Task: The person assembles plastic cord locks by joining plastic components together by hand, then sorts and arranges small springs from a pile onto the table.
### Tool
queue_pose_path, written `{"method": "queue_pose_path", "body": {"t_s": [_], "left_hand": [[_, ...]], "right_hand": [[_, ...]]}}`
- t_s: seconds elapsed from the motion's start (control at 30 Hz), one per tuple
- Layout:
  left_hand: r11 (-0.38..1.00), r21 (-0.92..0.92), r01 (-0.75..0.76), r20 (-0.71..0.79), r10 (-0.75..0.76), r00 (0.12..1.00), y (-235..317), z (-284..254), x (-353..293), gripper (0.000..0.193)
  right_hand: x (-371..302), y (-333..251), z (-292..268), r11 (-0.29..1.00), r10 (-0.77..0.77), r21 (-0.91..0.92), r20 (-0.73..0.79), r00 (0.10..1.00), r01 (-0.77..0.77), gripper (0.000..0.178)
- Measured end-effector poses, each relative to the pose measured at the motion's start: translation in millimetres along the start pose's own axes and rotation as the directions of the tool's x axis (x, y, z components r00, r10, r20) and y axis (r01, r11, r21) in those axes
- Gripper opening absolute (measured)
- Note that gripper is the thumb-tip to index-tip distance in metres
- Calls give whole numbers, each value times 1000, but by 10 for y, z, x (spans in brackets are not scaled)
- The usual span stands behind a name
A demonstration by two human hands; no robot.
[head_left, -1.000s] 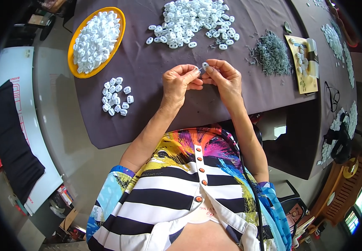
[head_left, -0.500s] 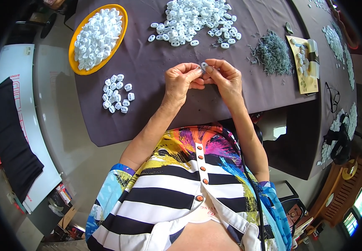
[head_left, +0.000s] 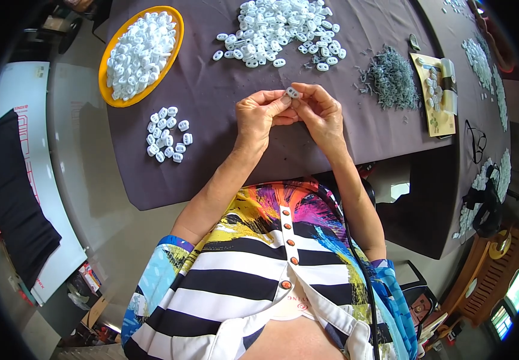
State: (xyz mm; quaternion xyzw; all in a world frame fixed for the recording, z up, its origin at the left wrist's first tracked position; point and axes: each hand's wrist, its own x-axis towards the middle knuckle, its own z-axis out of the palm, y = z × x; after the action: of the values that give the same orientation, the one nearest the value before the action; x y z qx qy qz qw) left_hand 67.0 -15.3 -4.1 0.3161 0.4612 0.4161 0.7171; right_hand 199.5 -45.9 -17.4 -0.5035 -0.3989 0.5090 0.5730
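A small white oval plastic piece with two dark holes (head_left: 292, 93) is pinched between my two hands above the near part of the table. My left hand (head_left: 257, 115) closes thumb and fingertips on its left end. On the other end press the thumb and bent forefinger of my right hand (head_left: 322, 114). The piece's holed face is up; its underside is hidden by my fingers. A small group of similar white pieces with dark slots (head_left: 168, 135) lies to the left of my hands. Beyond them spreads a large heap of white oval pieces (head_left: 280, 27).
A yellow oval tray (head_left: 104, 84) heaped with white pieces stands at the far left. To the right are a pile of thin grey bits (head_left: 394, 78), a tan card (head_left: 442, 123) with white pieces on it, and eyeglasses (head_left: 476, 141). A dark cloth (head_left: 211, 72) covers the table.
The white piece has turned so that both its holes show. My right hand's fingers have shifted around it, and the hand has moved slightly left.
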Motion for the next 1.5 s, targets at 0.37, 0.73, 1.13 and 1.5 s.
{"method": "queue_pose_path", "body": {"t_s": [0.37, 0.73, 1.13, 1.5], "left_hand": [[995, 73, 63, 30, -66, 997, 40, 21, -48, 17], [982, 190, -13, 192, -24, 981, 58, -71, 44, 20], [987, 157, 39, 117, -58, 991, 40, -74, 48, 20], [962, 269, 43, 226, -107, 968, 97, -190, 116, 23]], "right_hand": [[-12, -20, -63, 988, -60, -138, 31, 998, 63, 25], [-24, -50, -95, 988, 66, -148, 110, 992, -49, 25], [-38, -125, 1, 778, -210, -580, 119, 970, 239, 36], [-30, -113, -25, 765, -259, -556, 196, 946, 325, 28]]}}
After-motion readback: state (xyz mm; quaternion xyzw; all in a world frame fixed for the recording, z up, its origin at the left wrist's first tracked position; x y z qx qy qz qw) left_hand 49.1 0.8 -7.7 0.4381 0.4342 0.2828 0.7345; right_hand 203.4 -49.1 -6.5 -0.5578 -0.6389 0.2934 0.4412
